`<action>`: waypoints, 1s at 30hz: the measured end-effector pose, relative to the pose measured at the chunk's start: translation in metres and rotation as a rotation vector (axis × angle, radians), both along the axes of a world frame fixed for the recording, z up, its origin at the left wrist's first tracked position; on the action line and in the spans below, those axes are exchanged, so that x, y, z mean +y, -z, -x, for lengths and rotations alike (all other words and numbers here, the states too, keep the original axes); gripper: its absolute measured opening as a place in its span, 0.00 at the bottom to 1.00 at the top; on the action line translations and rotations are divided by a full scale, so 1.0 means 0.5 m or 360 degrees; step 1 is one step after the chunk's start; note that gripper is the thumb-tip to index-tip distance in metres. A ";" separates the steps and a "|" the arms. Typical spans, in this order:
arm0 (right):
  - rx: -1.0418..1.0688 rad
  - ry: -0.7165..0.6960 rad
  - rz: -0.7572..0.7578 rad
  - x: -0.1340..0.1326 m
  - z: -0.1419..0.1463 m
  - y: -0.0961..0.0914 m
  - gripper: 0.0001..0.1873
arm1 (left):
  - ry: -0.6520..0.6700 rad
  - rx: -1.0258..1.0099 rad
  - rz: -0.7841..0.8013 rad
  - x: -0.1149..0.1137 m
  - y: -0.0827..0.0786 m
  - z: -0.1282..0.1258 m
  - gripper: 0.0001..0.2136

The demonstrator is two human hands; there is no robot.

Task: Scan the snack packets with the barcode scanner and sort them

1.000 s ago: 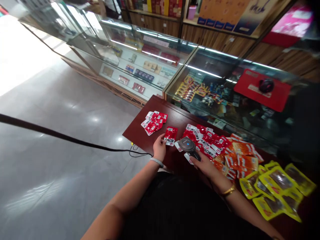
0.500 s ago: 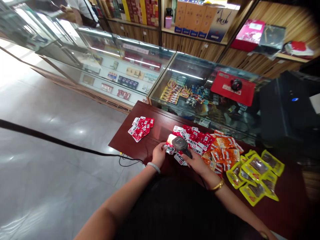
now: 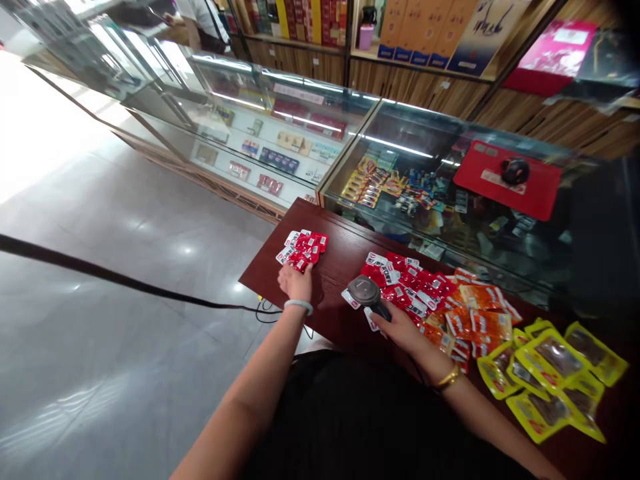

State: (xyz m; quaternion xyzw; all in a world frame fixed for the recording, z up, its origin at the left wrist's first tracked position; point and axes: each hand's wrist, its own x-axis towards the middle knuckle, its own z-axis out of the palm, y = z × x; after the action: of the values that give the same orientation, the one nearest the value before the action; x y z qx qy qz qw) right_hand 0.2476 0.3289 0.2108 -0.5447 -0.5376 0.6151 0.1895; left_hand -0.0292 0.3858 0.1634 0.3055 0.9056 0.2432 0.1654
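My right hand [image 3: 400,328] grips a dark handheld barcode scanner [image 3: 367,291], its head over the near edge of a spread of red snack packets [image 3: 405,283] on the dark wooden table [image 3: 340,257]. My left hand [image 3: 295,281] reaches left to a small separate pile of red packets [image 3: 303,247] near the table's left corner, fingers closed over a red packet at the pile's near edge. A pale bracelet sits on that wrist.
Orange packets [image 3: 475,317] and yellow packets [image 3: 555,373] lie further right on the table. Glass display counters [image 3: 280,127] stand behind it, one topped by a red mat [image 3: 507,180]. A black cable [image 3: 125,280] crosses the tiled floor. Another person stands at the far back left.
My left hand held a red packet under the scanner half a second ago; it has since moved left with it to the small pile. The scanner hand stayed roughly in place.
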 end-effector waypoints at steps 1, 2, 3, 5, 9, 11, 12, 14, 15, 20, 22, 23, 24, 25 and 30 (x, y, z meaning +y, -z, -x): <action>0.0003 -0.0023 0.0001 -0.002 0.003 0.007 0.29 | -0.0122 0.0034 0.0097 0.007 0.002 0.025 0.34; 0.0012 -0.0042 0.0003 -0.003 0.006 0.013 0.28 | -0.0196 0.0040 0.0181 0.014 0.004 0.045 0.37; 0.0024 -0.0053 0.0006 -0.005 0.007 0.018 0.28 | -0.0217 0.0028 0.0252 0.019 0.007 0.060 0.38; 0.0038 -0.0060 0.0024 -0.009 0.009 0.026 0.29 | -0.0166 0.0024 0.0350 0.027 0.014 0.075 0.39; 0.0026 -0.0087 0.0033 -0.008 0.014 0.021 0.30 | 0.0001 0.0044 0.0374 0.026 0.026 0.080 0.30; 0.0020 -0.0100 -0.0055 -0.001 0.021 0.011 0.28 | 0.0064 0.0000 0.0346 0.017 0.031 0.084 0.24; 0.0019 -0.0113 -0.0110 0.004 0.025 0.006 0.27 | 0.0089 -0.0037 0.0325 0.012 0.033 0.086 0.22; 0.0015 -0.0167 -0.0193 0.014 0.037 0.000 0.26 | 0.0135 -0.0135 0.0261 -0.003 0.038 0.090 0.19; 0.0012 -0.0202 -0.0206 0.019 0.043 -0.001 0.26 | 0.0160 -0.0196 0.0214 -0.012 0.040 0.091 0.18; -0.0014 -0.0314 -0.0216 0.034 0.069 0.008 0.27 | 0.0170 -0.0474 0.0039 -0.059 0.045 0.092 0.13; -0.0002 -0.0328 -0.0222 0.034 0.074 0.009 0.27 | 0.0069 -0.0561 -0.0064 -0.074 0.044 0.088 0.14; 0.0012 -0.0328 -0.0223 0.033 0.075 0.008 0.27 | 0.0016 -0.0636 -0.0141 -0.080 0.043 0.083 0.15; 0.0033 -0.0333 -0.0221 0.031 0.075 0.006 0.27 | -0.0030 -0.0738 -0.0228 -0.084 0.040 0.075 0.16; 0.0065 -0.0339 -0.0216 0.030 0.075 0.003 0.28 | -0.0066 -0.0855 -0.0319 -0.086 0.036 0.065 0.16; 0.0211 -0.0345 -0.0184 0.024 0.069 -0.008 0.31 | -0.0086 -0.1332 -0.0563 -0.076 0.004 -0.013 0.17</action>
State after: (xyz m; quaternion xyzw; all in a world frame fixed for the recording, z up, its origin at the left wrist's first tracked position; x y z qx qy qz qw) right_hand 0.2133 0.3408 0.2148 -0.4299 -0.6141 0.6346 0.1880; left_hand -0.0228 0.3478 0.1616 0.1808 0.7130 0.5010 0.4560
